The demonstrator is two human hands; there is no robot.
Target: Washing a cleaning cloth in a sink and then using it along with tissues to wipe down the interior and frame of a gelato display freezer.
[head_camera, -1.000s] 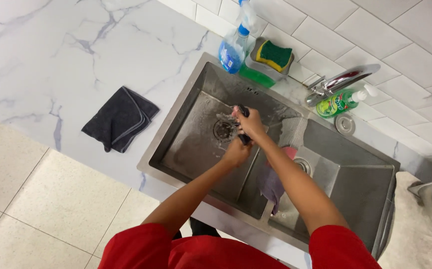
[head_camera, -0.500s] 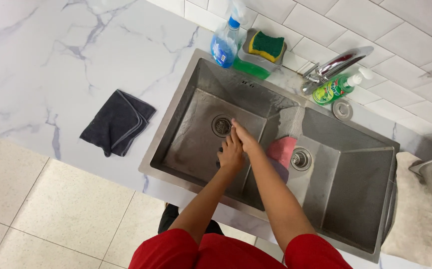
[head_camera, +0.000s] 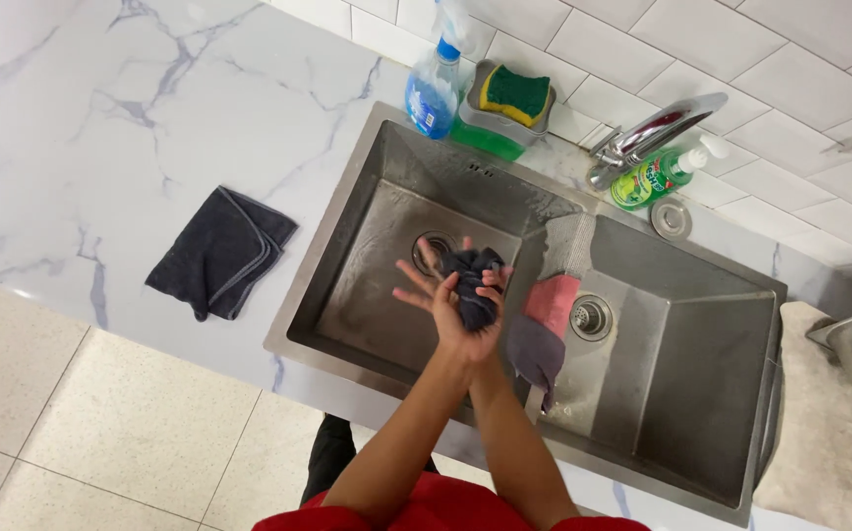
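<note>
Both hands meet over the left basin of the steel double sink (head_camera: 367, 211). Your left hand (head_camera: 438, 295) has its fingers spread wide, the palm pressed against the near-left side of a small dark wet cloth (head_camera: 472, 285). Your right hand (head_camera: 485, 320) is wrapped around the cloth's lower half, fingers curled tight on it. The cloth is bunched into a wad between the two palms; its long axis runs roughly from the wrists up towards the drain (head_camera: 433, 251), with the loose end poking out past the fingertips. Just right of your right hand, a pink and grey rag (head_camera: 544, 324) hangs over the sink divider. Well left of your left hand, a folded dark towel (head_camera: 219, 251) lies on the marble counter (head_camera: 101, 118).
</note>
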